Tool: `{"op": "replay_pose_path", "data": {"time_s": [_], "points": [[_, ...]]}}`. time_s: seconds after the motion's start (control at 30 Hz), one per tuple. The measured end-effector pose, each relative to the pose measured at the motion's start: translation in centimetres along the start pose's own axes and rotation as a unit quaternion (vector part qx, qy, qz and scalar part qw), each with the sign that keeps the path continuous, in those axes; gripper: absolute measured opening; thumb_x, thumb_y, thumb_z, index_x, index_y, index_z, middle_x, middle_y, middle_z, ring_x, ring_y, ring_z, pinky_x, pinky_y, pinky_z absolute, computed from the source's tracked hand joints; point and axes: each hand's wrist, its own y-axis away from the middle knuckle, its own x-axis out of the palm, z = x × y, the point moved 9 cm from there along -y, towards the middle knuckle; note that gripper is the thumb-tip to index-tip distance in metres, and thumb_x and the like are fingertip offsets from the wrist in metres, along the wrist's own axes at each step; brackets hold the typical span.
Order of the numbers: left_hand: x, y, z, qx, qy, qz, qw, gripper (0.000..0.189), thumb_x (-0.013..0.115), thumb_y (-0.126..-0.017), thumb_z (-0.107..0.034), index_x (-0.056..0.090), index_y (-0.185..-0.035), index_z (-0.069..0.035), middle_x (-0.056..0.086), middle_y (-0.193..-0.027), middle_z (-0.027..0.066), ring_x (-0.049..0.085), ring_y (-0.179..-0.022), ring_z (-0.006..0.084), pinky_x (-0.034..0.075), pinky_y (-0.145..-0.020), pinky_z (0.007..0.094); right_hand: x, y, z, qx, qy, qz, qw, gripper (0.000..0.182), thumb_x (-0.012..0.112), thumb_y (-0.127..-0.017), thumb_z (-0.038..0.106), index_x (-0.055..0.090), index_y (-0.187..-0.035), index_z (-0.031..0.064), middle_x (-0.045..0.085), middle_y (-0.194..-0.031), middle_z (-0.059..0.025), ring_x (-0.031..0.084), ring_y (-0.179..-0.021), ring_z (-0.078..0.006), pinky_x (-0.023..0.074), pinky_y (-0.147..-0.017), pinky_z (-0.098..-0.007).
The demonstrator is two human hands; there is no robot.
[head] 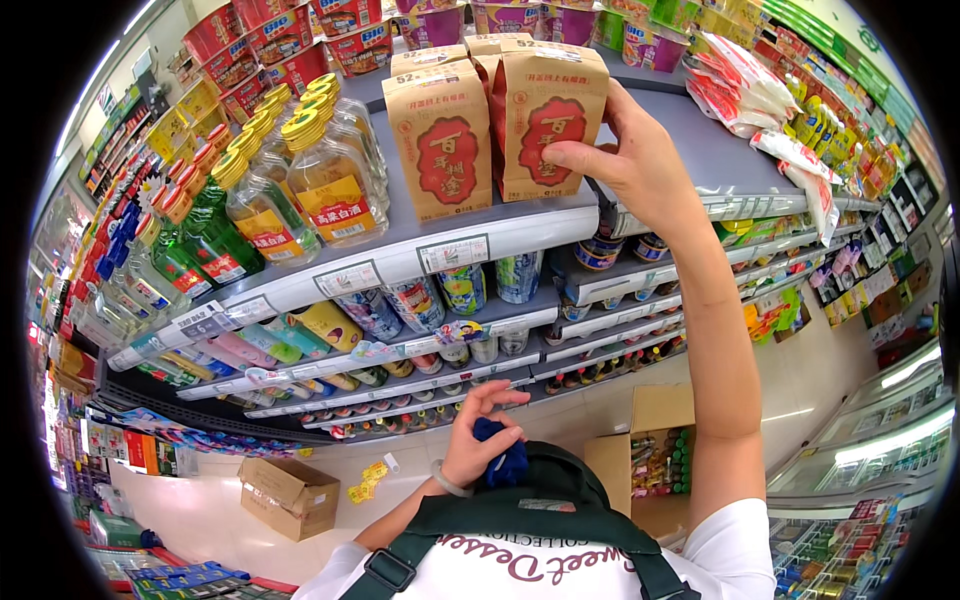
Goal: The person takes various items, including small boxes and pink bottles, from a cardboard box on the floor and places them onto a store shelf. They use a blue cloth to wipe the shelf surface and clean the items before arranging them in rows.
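My right hand (630, 154) grips the right-hand brown paper packet (551, 120), thumb on its red printed front, fingers behind its right side. That packet stands at the front edge of the grey top shelf. Beside it on the left is a matching brown packet (442, 146), with more packets behind both. My left hand (484, 435), low in front of my chest, holds a bunched dark blue cloth (501, 457). Clear glass bottles with yellow caps (337, 191) stand left of the packets.
Instant noodle tubs (360, 45) line the back of the shelf. White and red bags (739, 86) lie at the right, one hanging over the edge. Lower shelves hold cans (461, 289) and jars. A closed carton (289, 499) and an open carton of bottles (607, 465) stand on the floor.
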Motion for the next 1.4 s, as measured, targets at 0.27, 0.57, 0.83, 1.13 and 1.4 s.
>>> {"op": "replay_pose_path", "data": {"time_s": [0.27, 0.57, 0.83, 1.13, 1.4], "points": [[0.5, 0.3, 0.3, 0.004, 0.007, 0.003, 1.0, 0.063, 0.069, -0.089, 0.001, 0.039, -0.145, -0.003, 0.057, -0.135, 0.0202, 0.066, -0.088, 0.0152, 0.056, -0.084, 0.0312, 0.6, 0.2, -1.6, -0.01, 0.035, 0.013, 0.999, 0.067, 0.084, -0.083, 0.031, 0.055, -0.134, -0.0011, 0.067, -0.123, -0.0128, 0.063, -0.116, -0.0246, 0.0538, -0.094, -0.0365], [0.4, 0.6, 1.5, -0.02, -0.01, -0.003, 1.0, 0.064, 0.069, -0.089, -0.001, 0.038, -0.145, -0.003, 0.057, -0.135, 0.0224, 0.069, -0.087, 0.0222, 0.056, -0.083, 0.0337, -3.1, 1.8, -3.1, 0.044, 0.039, -0.058, 0.997, 0.047, 0.071, -0.095, 0.032, 0.062, -0.128, 0.0001, 0.069, -0.119, -0.0112, 0.066, -0.108, -0.0215, 0.0528, -0.092, -0.0355], [0.2, 0.0, 2.7, -0.056, -0.034, 0.004, 0.998, 0.041, 0.068, -0.091, 0.0, 0.053, -0.13, -0.001, 0.065, -0.125, 0.0169, 0.068, -0.089, 0.0164, 0.057, -0.082, 0.0317, -5.7, 8.8, -0.9, -0.034, 0.31, -0.099, 0.945, 0.024, 0.07, -0.091, 0.019, 0.071, -0.114, 0.0119, 0.069, -0.118, -0.0052, 0.06, -0.12, -0.0269, 0.0444, -0.107, -0.0431], [3.4, -2.3, 5.6, -0.104, -0.077, 0.045, 0.991, 0.012, 0.068, -0.096, -0.006, 0.064, -0.106, 0.0, 0.072, -0.106, 0.0124, 0.069, -0.087, 0.0147, 0.056, -0.08, 0.0293, -5.4, 13.6, -0.7, -0.141, 0.289, -0.174, 0.931, 0.018, 0.078, -0.083, 0.014, 0.069, -0.098, 0.0107, 0.069, -0.108, -0.0027, 0.064, -0.108, -0.0271, 0.0419, -0.108, -0.0505], [4.3, -4.3, 12.4, -0.282, 0.057, -0.045, 0.957, 0.038, 0.054, -0.106, -0.042, 0.063, -0.094, -0.007, 0.062, -0.08, 0.0052, 0.062, -0.073, 0.0178, 0.053, -0.069, 0.0314, 1.6, 31.8, -10.8, 0.291, -0.108, -0.183, 0.933, 0.022, 0.047, -0.103, 0.008, 0.067, -0.11, 0.0022, 0.071, -0.079, -0.0082, 0.066, -0.069, -0.0173, 0.0503, -0.065, -0.0311]]}}
